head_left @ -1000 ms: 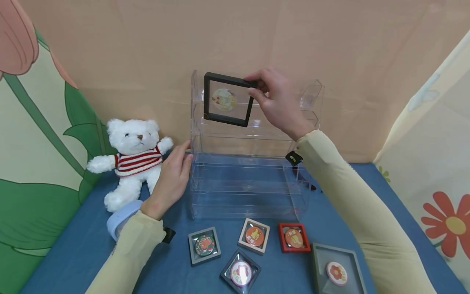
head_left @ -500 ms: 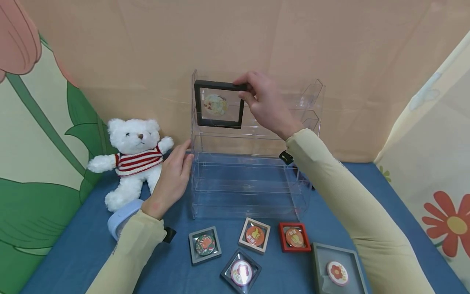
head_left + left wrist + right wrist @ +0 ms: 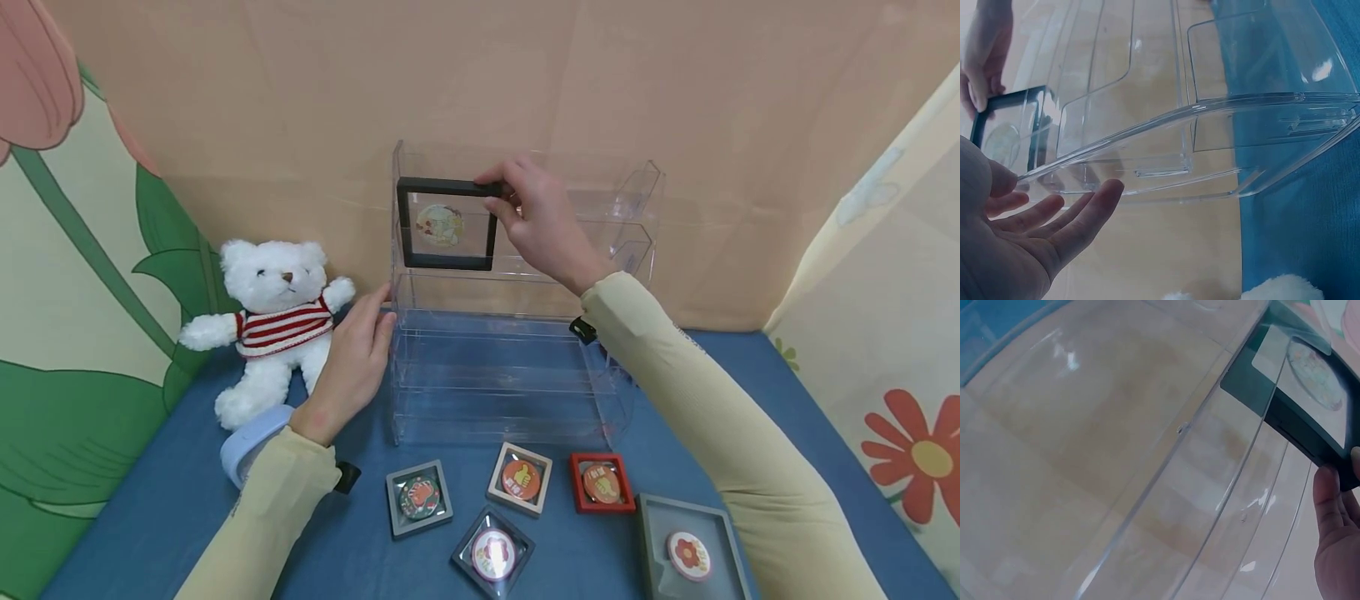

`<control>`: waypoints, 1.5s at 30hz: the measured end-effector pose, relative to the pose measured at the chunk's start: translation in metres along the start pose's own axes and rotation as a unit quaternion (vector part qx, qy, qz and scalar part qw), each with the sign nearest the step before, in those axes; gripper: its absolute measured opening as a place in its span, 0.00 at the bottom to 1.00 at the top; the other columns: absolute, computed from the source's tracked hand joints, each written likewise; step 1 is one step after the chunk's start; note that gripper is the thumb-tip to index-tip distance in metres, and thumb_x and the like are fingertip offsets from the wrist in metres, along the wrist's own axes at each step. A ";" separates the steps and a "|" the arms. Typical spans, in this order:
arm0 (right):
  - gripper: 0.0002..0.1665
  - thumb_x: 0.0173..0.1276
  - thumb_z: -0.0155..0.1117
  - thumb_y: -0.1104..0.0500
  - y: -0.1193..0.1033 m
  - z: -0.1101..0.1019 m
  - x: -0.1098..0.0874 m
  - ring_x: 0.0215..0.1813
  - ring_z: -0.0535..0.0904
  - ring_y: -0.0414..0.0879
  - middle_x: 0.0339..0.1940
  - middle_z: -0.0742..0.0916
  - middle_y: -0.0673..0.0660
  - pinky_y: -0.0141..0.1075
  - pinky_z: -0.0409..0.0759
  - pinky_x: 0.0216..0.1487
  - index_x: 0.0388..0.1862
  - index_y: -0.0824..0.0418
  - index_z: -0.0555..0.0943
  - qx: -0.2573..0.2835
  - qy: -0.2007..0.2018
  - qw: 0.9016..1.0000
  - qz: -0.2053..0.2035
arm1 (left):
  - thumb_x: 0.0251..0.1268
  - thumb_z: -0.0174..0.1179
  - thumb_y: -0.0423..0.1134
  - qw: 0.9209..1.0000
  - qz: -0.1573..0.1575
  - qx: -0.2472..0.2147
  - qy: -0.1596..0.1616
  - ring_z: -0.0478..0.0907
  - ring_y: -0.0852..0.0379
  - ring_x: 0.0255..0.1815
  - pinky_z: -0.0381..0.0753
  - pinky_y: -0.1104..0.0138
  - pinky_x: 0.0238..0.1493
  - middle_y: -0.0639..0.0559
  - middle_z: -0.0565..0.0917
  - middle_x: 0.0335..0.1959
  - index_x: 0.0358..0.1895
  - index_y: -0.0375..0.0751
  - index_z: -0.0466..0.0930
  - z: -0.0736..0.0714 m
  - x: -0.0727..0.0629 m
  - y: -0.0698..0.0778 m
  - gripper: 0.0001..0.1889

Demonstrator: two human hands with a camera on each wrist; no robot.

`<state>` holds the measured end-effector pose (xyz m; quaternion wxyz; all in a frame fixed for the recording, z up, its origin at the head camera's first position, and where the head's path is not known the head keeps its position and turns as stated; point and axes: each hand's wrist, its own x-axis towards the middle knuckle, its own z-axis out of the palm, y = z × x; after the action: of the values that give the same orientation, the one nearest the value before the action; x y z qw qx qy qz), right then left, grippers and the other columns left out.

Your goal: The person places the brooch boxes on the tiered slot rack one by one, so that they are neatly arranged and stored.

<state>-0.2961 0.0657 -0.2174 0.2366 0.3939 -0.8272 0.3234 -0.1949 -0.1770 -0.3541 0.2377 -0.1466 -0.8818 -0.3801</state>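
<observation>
A clear acrylic tiered rack point(image 3: 517, 379) stands in the middle of the head view. My right hand point(image 3: 543, 221) pinches the top right corner of a black display frame point(image 3: 446, 262), with a round badge point(image 3: 440, 226) showing in its clear window. The display frame is upright at the upper left tier, its lower part behind that tier's clear front lip. At the rack's left side is my left hand point(image 3: 352, 362), its fingers extended and touching the edge. In the left wrist view the fingers point(image 3: 1085, 222) of this hand lie loosely extended by the side panel.
In front of the rack lie small display frames in green-grey point(image 3: 418, 498), beige point(image 3: 520, 479), red point(image 3: 602, 483) and dark grey point(image 3: 492, 587), each with a badge. A larger grey frame point(image 3: 652, 542) lies at front right. A white teddy bear point(image 3: 273, 283) sits at left.
My right hand has moved the black display frame left and then down into the upper tier, and its tilt has straightened. My left hand has stayed at the rack's side.
</observation>
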 end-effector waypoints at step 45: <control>0.25 0.74 0.63 0.55 0.005 -0.028 -0.056 0.40 0.75 0.44 0.59 0.81 0.54 0.38 0.75 0.33 0.68 0.57 0.78 -0.067 -0.007 0.997 -0.021 | 0.83 0.45 0.36 1.000 -0.011 -0.004 -0.007 0.69 0.38 0.69 0.67 0.42 0.68 0.34 0.70 0.70 0.75 0.30 0.61 -0.004 -0.002 -0.004 0.24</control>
<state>-0.2640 0.1159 -0.2366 0.2640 0.3966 -0.8401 0.2593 -0.1937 -0.1828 -0.3557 0.2269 -0.1399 -0.8836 -0.3850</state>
